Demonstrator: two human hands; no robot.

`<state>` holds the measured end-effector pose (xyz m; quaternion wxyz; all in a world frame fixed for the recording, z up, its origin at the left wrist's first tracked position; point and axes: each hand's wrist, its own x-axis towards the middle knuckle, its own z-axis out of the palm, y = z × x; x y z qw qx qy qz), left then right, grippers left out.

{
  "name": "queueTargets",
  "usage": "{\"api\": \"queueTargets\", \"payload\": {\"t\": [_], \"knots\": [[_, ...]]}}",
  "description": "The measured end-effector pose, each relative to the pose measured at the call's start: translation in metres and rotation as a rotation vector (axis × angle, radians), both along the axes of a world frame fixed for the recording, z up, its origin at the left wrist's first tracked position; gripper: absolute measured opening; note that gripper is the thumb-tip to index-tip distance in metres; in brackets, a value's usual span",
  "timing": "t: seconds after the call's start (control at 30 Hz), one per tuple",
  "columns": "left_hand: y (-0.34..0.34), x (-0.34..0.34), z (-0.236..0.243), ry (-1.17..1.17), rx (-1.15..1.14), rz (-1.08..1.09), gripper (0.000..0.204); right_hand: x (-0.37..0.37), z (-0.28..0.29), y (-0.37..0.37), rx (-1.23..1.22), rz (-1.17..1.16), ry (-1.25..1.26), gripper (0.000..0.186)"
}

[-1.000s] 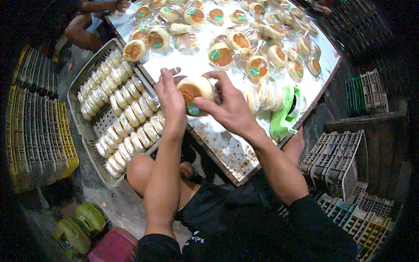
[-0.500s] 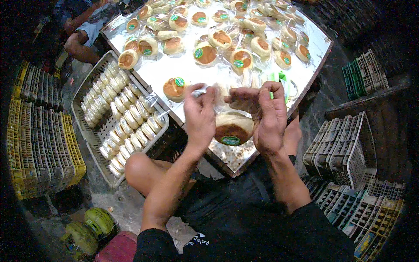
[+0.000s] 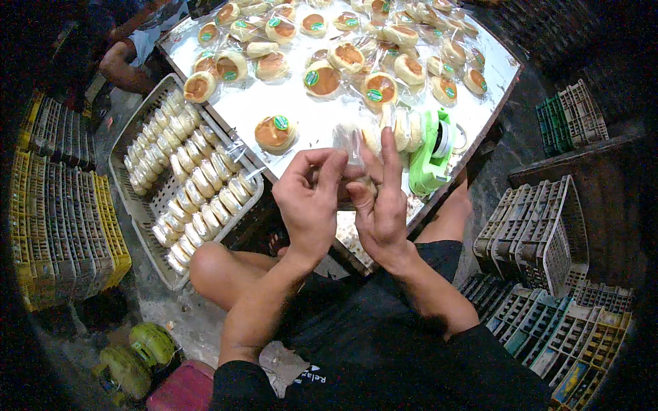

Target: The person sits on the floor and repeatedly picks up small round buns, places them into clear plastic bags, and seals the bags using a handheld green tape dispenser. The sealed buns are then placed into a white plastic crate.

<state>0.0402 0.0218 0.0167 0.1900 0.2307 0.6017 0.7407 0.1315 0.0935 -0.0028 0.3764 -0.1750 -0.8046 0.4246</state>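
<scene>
Between my hands, over the near corner of the white table, is a clear plastic bag (image 3: 352,147) with its neck gathered upward. The round bun inside it is mostly hidden by my fingers. My left hand (image 3: 310,198) pinches the bag from the left, thumb against fingers. My right hand (image 3: 384,216) grips its other side with the thumb, the index finger pointing up. Just beyond stand a few wrapped buns (image 3: 410,130) on edge, beside a green tape dispenser (image 3: 428,161). Left of them lies a brown-topped bun (image 3: 273,133) with a green label.
Many bagged buns (image 3: 346,58) cover the far part of the table (image 3: 240,113). A grey crate (image 3: 257,202) of wrapped buns stands at the left. Stacked crates (image 3: 62,226) line both sides; green gas cylinders (image 3: 152,342) sit lower left. Another person's leg (image 3: 127,65) shows upper left.
My hands have drawn closer together and lower, closing around the bag. The bun's labelled brown face has gone out of sight behind them. The tape dispenser now shows fully.
</scene>
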Motion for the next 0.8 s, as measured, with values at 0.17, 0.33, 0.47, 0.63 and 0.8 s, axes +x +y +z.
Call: {"api": "queueTargets", "payload": {"t": [0.17,0.33,0.47,0.63,0.8], "knots": [[-0.008,-0.024,-0.02,0.303,0.102,-0.095,0.016,-0.005,0.002,0.02,0.243,0.061,-0.053,0.032],[-0.004,-0.027,-0.016,-0.042,0.157,-0.192,0.057,-0.012,0.014,0.026,0.04,0.199,-0.01,0.026],[-0.009,-0.02,-0.017,-0.016,0.097,-0.124,0.077,-0.01,0.01,0.027,0.067,0.128,-0.05,0.028],[-0.007,-0.03,-0.018,0.123,-0.011,-0.145,0.076,-0.012,-0.007,0.028,0.016,0.089,-0.03,0.026],[-0.01,-0.031,-0.006,0.226,-0.158,-0.175,0.04,-0.003,0.005,0.045,0.496,0.125,-0.031,0.033]]}}
